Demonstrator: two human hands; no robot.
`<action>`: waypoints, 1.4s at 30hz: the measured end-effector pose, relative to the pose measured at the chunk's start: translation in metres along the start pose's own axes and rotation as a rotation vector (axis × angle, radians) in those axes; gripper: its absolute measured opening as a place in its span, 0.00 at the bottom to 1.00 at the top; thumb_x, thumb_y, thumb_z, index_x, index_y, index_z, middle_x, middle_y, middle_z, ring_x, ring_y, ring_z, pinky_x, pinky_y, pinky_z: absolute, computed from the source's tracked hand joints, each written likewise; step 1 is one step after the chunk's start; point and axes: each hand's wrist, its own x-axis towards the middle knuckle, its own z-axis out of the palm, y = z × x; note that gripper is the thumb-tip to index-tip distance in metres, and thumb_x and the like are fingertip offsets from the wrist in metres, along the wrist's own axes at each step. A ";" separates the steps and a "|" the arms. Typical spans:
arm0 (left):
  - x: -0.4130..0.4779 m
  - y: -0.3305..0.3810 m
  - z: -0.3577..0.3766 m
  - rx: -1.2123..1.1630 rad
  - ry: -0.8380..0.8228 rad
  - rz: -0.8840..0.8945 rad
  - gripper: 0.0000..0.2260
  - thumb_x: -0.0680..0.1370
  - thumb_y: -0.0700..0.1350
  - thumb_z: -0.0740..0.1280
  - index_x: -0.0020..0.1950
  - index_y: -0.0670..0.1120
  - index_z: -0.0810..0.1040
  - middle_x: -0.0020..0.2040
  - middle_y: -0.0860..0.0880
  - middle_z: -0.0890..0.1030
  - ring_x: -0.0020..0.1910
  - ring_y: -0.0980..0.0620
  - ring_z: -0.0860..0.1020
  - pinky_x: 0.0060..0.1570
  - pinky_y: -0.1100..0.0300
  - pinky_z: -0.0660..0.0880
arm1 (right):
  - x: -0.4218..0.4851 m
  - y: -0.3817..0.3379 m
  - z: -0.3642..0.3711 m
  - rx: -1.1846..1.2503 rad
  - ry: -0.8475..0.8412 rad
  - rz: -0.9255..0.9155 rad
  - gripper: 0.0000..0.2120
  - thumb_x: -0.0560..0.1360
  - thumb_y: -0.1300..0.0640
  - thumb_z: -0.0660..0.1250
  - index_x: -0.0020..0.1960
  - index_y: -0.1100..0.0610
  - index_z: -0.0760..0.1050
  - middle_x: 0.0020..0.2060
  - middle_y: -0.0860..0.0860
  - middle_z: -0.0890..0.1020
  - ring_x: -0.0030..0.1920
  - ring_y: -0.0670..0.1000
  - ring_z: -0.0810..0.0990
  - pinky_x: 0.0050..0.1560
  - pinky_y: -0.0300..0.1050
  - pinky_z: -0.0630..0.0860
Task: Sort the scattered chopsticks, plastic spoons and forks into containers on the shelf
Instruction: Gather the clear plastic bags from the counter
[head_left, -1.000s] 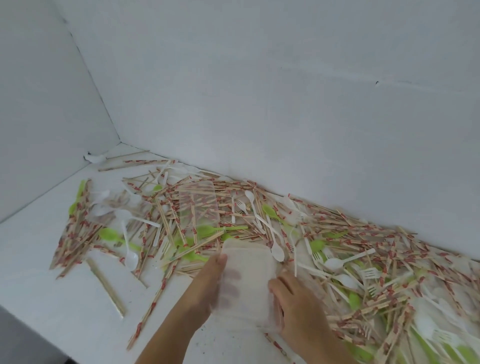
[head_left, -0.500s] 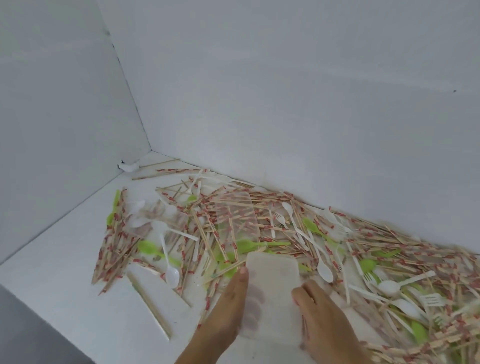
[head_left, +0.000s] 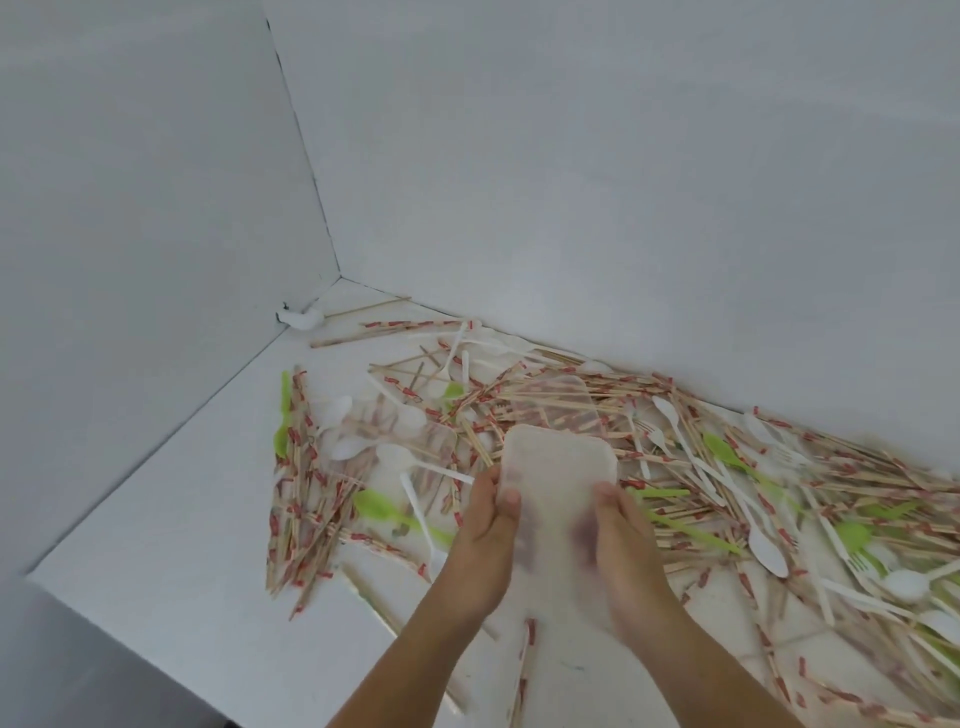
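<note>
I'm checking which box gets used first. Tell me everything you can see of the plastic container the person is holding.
The container is a rectangular box with rounded corners, of milky, see-through plastic; fingers show through it as dark blurs. It is held up, tilted, a broad flat face towards the camera, over the scattered chopsticks. The left hand grips its left edge, thumb on the face; the right hand grips its right edge. Whether anything is inside cannot be told.

Plain white side wall (head_left: 130, 208) fills the left of frame, meeting a white back wall (head_left: 623, 182) at a dark vertical seam (head_left: 306, 171) upper centre-left; white flat surface (head_left: 171, 519) below, grey strip (head_left: 78, 670) lower left, light soft and even.
</note>
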 end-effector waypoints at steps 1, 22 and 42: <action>0.005 -0.001 -0.002 -0.013 0.042 0.011 0.12 0.86 0.54 0.58 0.68 0.54 0.72 0.62 0.52 0.80 0.60 0.58 0.80 0.57 0.62 0.78 | 0.000 0.000 0.006 0.034 0.007 -0.014 0.15 0.86 0.49 0.60 0.46 0.52 0.80 0.45 0.50 0.83 0.45 0.50 0.79 0.52 0.53 0.77; 0.000 -0.017 -0.107 -0.154 0.038 -0.391 0.10 0.87 0.48 0.59 0.64 0.45 0.75 0.52 0.42 0.87 0.48 0.36 0.86 0.45 0.42 0.83 | 0.141 -0.038 0.046 -0.991 0.062 -0.147 0.32 0.75 0.49 0.68 0.77 0.52 0.64 0.72 0.58 0.69 0.70 0.63 0.71 0.66 0.62 0.74; 0.025 -0.001 -0.098 -0.314 -0.007 -0.512 0.16 0.86 0.53 0.62 0.63 0.45 0.81 0.55 0.41 0.87 0.53 0.38 0.86 0.49 0.38 0.83 | 0.008 -0.077 -0.001 -0.285 -0.434 -0.681 0.25 0.72 0.79 0.65 0.42 0.48 0.78 0.58 0.44 0.86 0.69 0.52 0.76 0.69 0.62 0.67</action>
